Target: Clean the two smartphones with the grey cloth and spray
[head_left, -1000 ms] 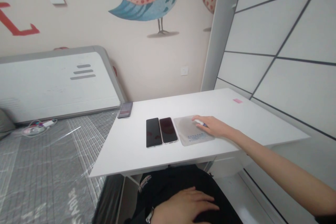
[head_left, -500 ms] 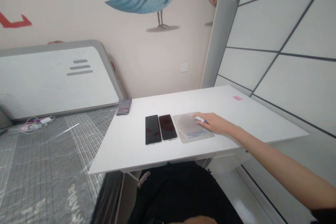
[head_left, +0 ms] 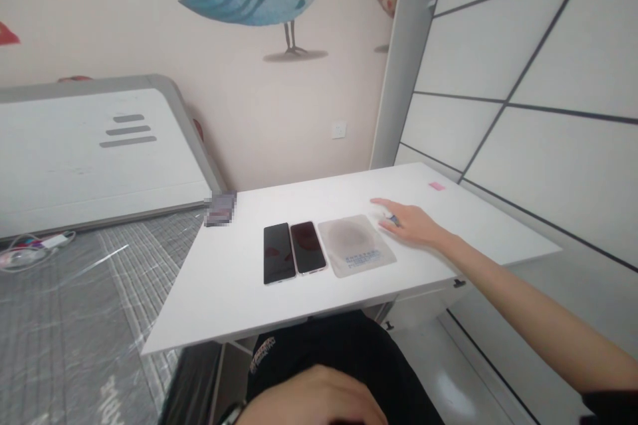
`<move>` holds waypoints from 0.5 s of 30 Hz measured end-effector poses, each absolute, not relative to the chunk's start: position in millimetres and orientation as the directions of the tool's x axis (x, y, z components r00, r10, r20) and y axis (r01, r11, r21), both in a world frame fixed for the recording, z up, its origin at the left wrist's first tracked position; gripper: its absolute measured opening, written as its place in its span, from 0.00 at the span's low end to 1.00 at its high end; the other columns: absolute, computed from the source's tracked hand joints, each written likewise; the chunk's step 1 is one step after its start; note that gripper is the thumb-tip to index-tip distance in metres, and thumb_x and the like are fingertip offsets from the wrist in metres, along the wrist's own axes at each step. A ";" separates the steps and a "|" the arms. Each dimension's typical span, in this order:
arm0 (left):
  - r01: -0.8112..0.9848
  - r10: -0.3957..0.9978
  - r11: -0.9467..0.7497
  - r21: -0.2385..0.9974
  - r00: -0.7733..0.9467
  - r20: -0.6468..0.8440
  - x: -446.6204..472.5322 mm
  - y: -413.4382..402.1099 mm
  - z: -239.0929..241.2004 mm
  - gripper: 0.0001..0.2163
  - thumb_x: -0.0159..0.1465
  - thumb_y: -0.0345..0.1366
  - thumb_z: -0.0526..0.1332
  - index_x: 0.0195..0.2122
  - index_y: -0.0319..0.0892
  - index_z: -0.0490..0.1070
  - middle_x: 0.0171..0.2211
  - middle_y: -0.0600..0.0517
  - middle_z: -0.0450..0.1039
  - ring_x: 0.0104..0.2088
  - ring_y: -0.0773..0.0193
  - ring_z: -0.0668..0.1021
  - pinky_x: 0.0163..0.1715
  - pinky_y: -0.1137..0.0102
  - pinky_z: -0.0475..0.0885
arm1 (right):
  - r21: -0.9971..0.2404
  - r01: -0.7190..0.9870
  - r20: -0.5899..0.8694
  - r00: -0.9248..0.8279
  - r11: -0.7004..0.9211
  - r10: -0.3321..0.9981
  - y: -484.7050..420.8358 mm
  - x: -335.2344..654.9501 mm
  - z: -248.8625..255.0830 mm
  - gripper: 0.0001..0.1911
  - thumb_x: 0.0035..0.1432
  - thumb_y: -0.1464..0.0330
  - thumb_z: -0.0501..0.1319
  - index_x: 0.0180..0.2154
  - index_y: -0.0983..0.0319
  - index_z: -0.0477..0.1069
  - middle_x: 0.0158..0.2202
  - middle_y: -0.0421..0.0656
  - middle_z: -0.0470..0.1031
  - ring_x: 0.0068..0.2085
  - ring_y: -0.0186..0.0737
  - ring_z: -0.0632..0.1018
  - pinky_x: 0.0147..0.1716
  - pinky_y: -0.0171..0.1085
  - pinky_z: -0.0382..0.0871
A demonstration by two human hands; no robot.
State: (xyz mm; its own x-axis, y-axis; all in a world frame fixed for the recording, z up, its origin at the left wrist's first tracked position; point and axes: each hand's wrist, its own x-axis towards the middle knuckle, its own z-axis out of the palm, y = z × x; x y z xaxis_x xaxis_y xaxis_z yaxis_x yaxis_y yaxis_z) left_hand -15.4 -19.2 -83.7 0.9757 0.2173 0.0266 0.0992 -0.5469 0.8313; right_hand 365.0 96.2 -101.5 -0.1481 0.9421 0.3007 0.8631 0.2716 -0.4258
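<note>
the right hand [head_left: 409,224] lies palm down on the white worktop [head_left: 319,305], its fingers [head_left: 381,203] stretched out almost flat and loosely spread, closed around nothing. under the fingers a small white object [head_left: 390,218] with a dark bit shows against the worktop (too small and blurred to name); whether the hand presses on it or only covers it i cannot tell. just to the left of the hand lies a translucent grey pouch [head_left: 355,247] with a darker round patch in the middle and lines of blue print near its front edge; the fingertips sit just beside its far right corner. touching the pouch's left side are two phones, screens up and dark, side by side: a pale-edged phone [head_left: 308,247] next to the pouch and a black phone [head_left: 278,253] further left. the left hand [head_left: 319,400] rests low in the lap on dark clothing, only its back showing, so how its fingers are set cannot be told. a small pink note [head_left: 436,186] lies at the far right of the worktop.
</note>
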 end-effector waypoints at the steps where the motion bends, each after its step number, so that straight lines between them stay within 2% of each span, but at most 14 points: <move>1: 0.117 0.276 -0.562 0.819 0.960 0.052 -24.1 -5.3 -79.5 0.13 0.73 0.36 0.54 0.48 0.49 0.78 0.48 0.50 0.82 0.49 0.60 0.82 0.54 0.65 0.77 | -0.435 0.870 0.335 -0.084 0.233 0.939 104.1 377.6 -102.5 0.32 0.68 0.57 0.56 0.69 0.59 0.58 0.58 0.53 0.77 0.52 0.59 0.80 0.54 0.54 0.71; 2: 0.217 0.457 -0.597 0.773 0.883 0.105 -33.0 10.0 -78.0 0.13 0.74 0.36 0.52 0.48 0.49 0.77 0.49 0.50 0.81 0.50 0.61 0.82 0.55 0.65 0.76 | -0.450 0.872 0.369 -0.015 0.193 0.929 113.7 391.1 -103.6 0.35 0.68 0.58 0.56 0.71 0.62 0.53 0.55 0.54 0.78 0.49 0.57 0.81 0.51 0.54 0.72; 4: 0.402 0.661 -0.693 0.599 0.687 0.303 -49.2 42.6 -84.2 0.13 0.74 0.38 0.53 0.51 0.48 0.76 0.52 0.48 0.80 0.53 0.57 0.80 0.58 0.60 0.75 | -0.493 0.863 0.436 0.132 0.114 0.890 136.9 418.1 -105.9 0.34 0.70 0.59 0.55 0.70 0.65 0.51 0.52 0.54 0.78 0.46 0.52 0.81 0.48 0.51 0.74; 7: 0.647 0.742 -0.659 0.383 0.476 0.472 -64.8 84.7 -110.5 0.15 0.73 0.39 0.53 0.54 0.47 0.75 0.58 0.45 0.76 0.59 0.51 0.76 0.62 0.50 0.72 | -0.566 0.824 0.500 0.336 0.007 0.798 173.3 450.5 -111.2 0.22 0.71 0.57 0.60 0.60 0.63 0.67 0.51 0.49 0.77 0.46 0.46 0.80 0.47 0.49 0.76; 9: 0.742 0.777 -0.588 0.322 0.407 0.480 -68.7 100.8 -129.4 0.18 0.72 0.40 0.53 0.60 0.43 0.72 0.63 0.41 0.71 0.63 0.47 0.73 0.64 0.46 0.69 | -0.606 0.794 0.510 0.430 -0.044 0.745 192.6 463.5 -116.9 0.19 0.70 0.58 0.63 0.55 0.62 0.71 0.51 0.47 0.76 0.46 0.45 0.80 0.47 0.49 0.77; 11: 0.817 0.826 -0.511 0.266 0.380 0.417 -69.0 106.1 -142.6 0.23 0.72 0.43 0.52 0.65 0.41 0.67 0.68 0.38 0.65 0.67 0.42 0.68 0.65 0.41 0.66 | -0.638 0.766 0.507 0.497 -0.081 0.704 205.7 469.9 -124.2 0.18 0.69 0.60 0.64 0.54 0.62 0.72 0.51 0.47 0.76 0.46 0.45 0.80 0.46 0.48 0.78; 15: 0.878 0.886 -0.430 0.212 0.365 0.285 -65.1 98.9 -147.4 0.24 0.74 0.43 0.51 0.69 0.43 0.62 0.72 0.39 0.57 0.71 0.42 0.64 0.67 0.40 0.62 | -0.671 0.731 0.506 0.575 -0.126 0.643 217.0 472.6 -139.3 0.18 0.70 0.59 0.63 0.55 0.62 0.71 0.50 0.46 0.76 0.45 0.44 0.79 0.45 0.48 0.77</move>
State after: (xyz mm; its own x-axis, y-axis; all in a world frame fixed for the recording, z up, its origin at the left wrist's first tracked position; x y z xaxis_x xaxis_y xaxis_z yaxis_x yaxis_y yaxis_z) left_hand -65.1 98.9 -147.4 0.3653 0.8861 0.2853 0.8776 -0.4300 0.2117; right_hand 472.6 217.0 -139.3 0.5754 0.6427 0.5058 0.7306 -0.1259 -0.6711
